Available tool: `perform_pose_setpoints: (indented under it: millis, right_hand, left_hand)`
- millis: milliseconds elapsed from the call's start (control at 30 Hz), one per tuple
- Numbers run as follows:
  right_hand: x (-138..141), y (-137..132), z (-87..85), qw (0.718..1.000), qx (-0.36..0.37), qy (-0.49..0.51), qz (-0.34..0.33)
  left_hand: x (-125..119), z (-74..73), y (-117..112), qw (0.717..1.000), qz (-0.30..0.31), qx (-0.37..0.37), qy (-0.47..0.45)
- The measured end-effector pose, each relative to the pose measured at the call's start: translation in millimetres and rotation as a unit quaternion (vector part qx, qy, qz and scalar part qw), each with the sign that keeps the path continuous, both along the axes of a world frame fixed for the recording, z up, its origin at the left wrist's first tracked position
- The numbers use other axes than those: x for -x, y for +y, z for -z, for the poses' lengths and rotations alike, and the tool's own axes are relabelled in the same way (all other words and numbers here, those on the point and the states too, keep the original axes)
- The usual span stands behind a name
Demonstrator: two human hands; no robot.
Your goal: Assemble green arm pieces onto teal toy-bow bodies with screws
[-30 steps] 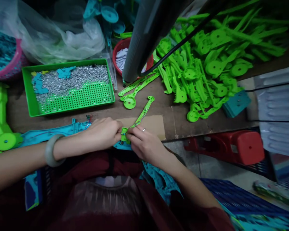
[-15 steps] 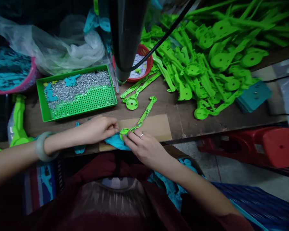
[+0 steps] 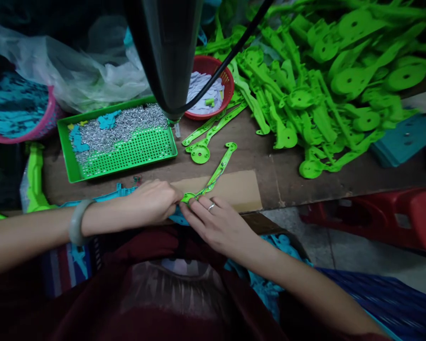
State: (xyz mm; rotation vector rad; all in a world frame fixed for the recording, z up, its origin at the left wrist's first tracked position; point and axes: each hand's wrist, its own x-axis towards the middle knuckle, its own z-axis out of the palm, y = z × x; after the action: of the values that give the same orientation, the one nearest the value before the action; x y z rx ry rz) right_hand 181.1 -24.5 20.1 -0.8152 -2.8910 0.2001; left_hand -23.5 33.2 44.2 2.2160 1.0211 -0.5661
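Note:
My left hand [image 3: 152, 201] is closed over a blue plastic piece [image 3: 102, 195] lying along the bench's near edge. My right hand [image 3: 216, 222], with a ring on one finger, presses its fingertips on the round end of a long green plastic arm [image 3: 215, 173]. That arm lies slanted across a cardboard sheet [image 3: 239, 187], and its round end sits on the blue piece between my two hands. A pale bangle is on my left wrist.
A green tray [image 3: 74, 173] holds small metal screws. A red basket [image 3: 227, 85] holds white bits. A big heap of green arms [image 3: 323, 85] fills the back right. A dark hanging tool [image 3: 166, 52] with a cable hangs over the bench. Red stool [image 3: 394, 222] at right.
The view has shifted slightly. My left hand has closed tighter over the blue piece, whose long end shows again to the left. My right fingers stay on the green arm's round end.

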Motion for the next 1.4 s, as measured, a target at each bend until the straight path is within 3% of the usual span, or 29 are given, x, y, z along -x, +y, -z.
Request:
perform_pose_setpoints:
  millis: [400,567,667,767,1033,1200,1400]
  right_hand:
    - [18.6,-5.6,-3.1,0.997,0.016,-0.014,0.069]
    - [25.2,-2.6,-8.9,0.996,0.044,-0.039,0.064]
    - [27.1,-0.8,-8.5,0.996,0.054,-0.046,0.062]
    - [27.3,-1.3,-4.5,0.996,0.047,-0.046,0.066]
    - [27.4,-4.4,1.2,0.996,0.023,-0.045,0.078]
    - [27.2,-5.3,2.4,0.997,0.015,-0.031,0.073]
    - [29.2,-7.9,0.5,0.996,-0.012,-0.041,0.074]
  left_hand:
    - [-0.6,3.5,-2.0,0.999,0.021,-0.028,-0.023]
    - [17.9,1.5,15.7,0.991,-0.031,0.039,-0.126]
    - [31.2,0.5,24.0,0.981,-0.014,0.083,-0.174]
    - [33.5,-1.5,26.1,0.988,0.026,0.067,-0.137]
    - [10.8,-19.4,35.0,0.990,0.130,0.042,-0.030]
    - [13.4,-18.6,32.2,0.988,0.153,0.008,-0.025]
    - [-3.2,-22.7,28.9,0.983,0.168,-0.023,0.064]
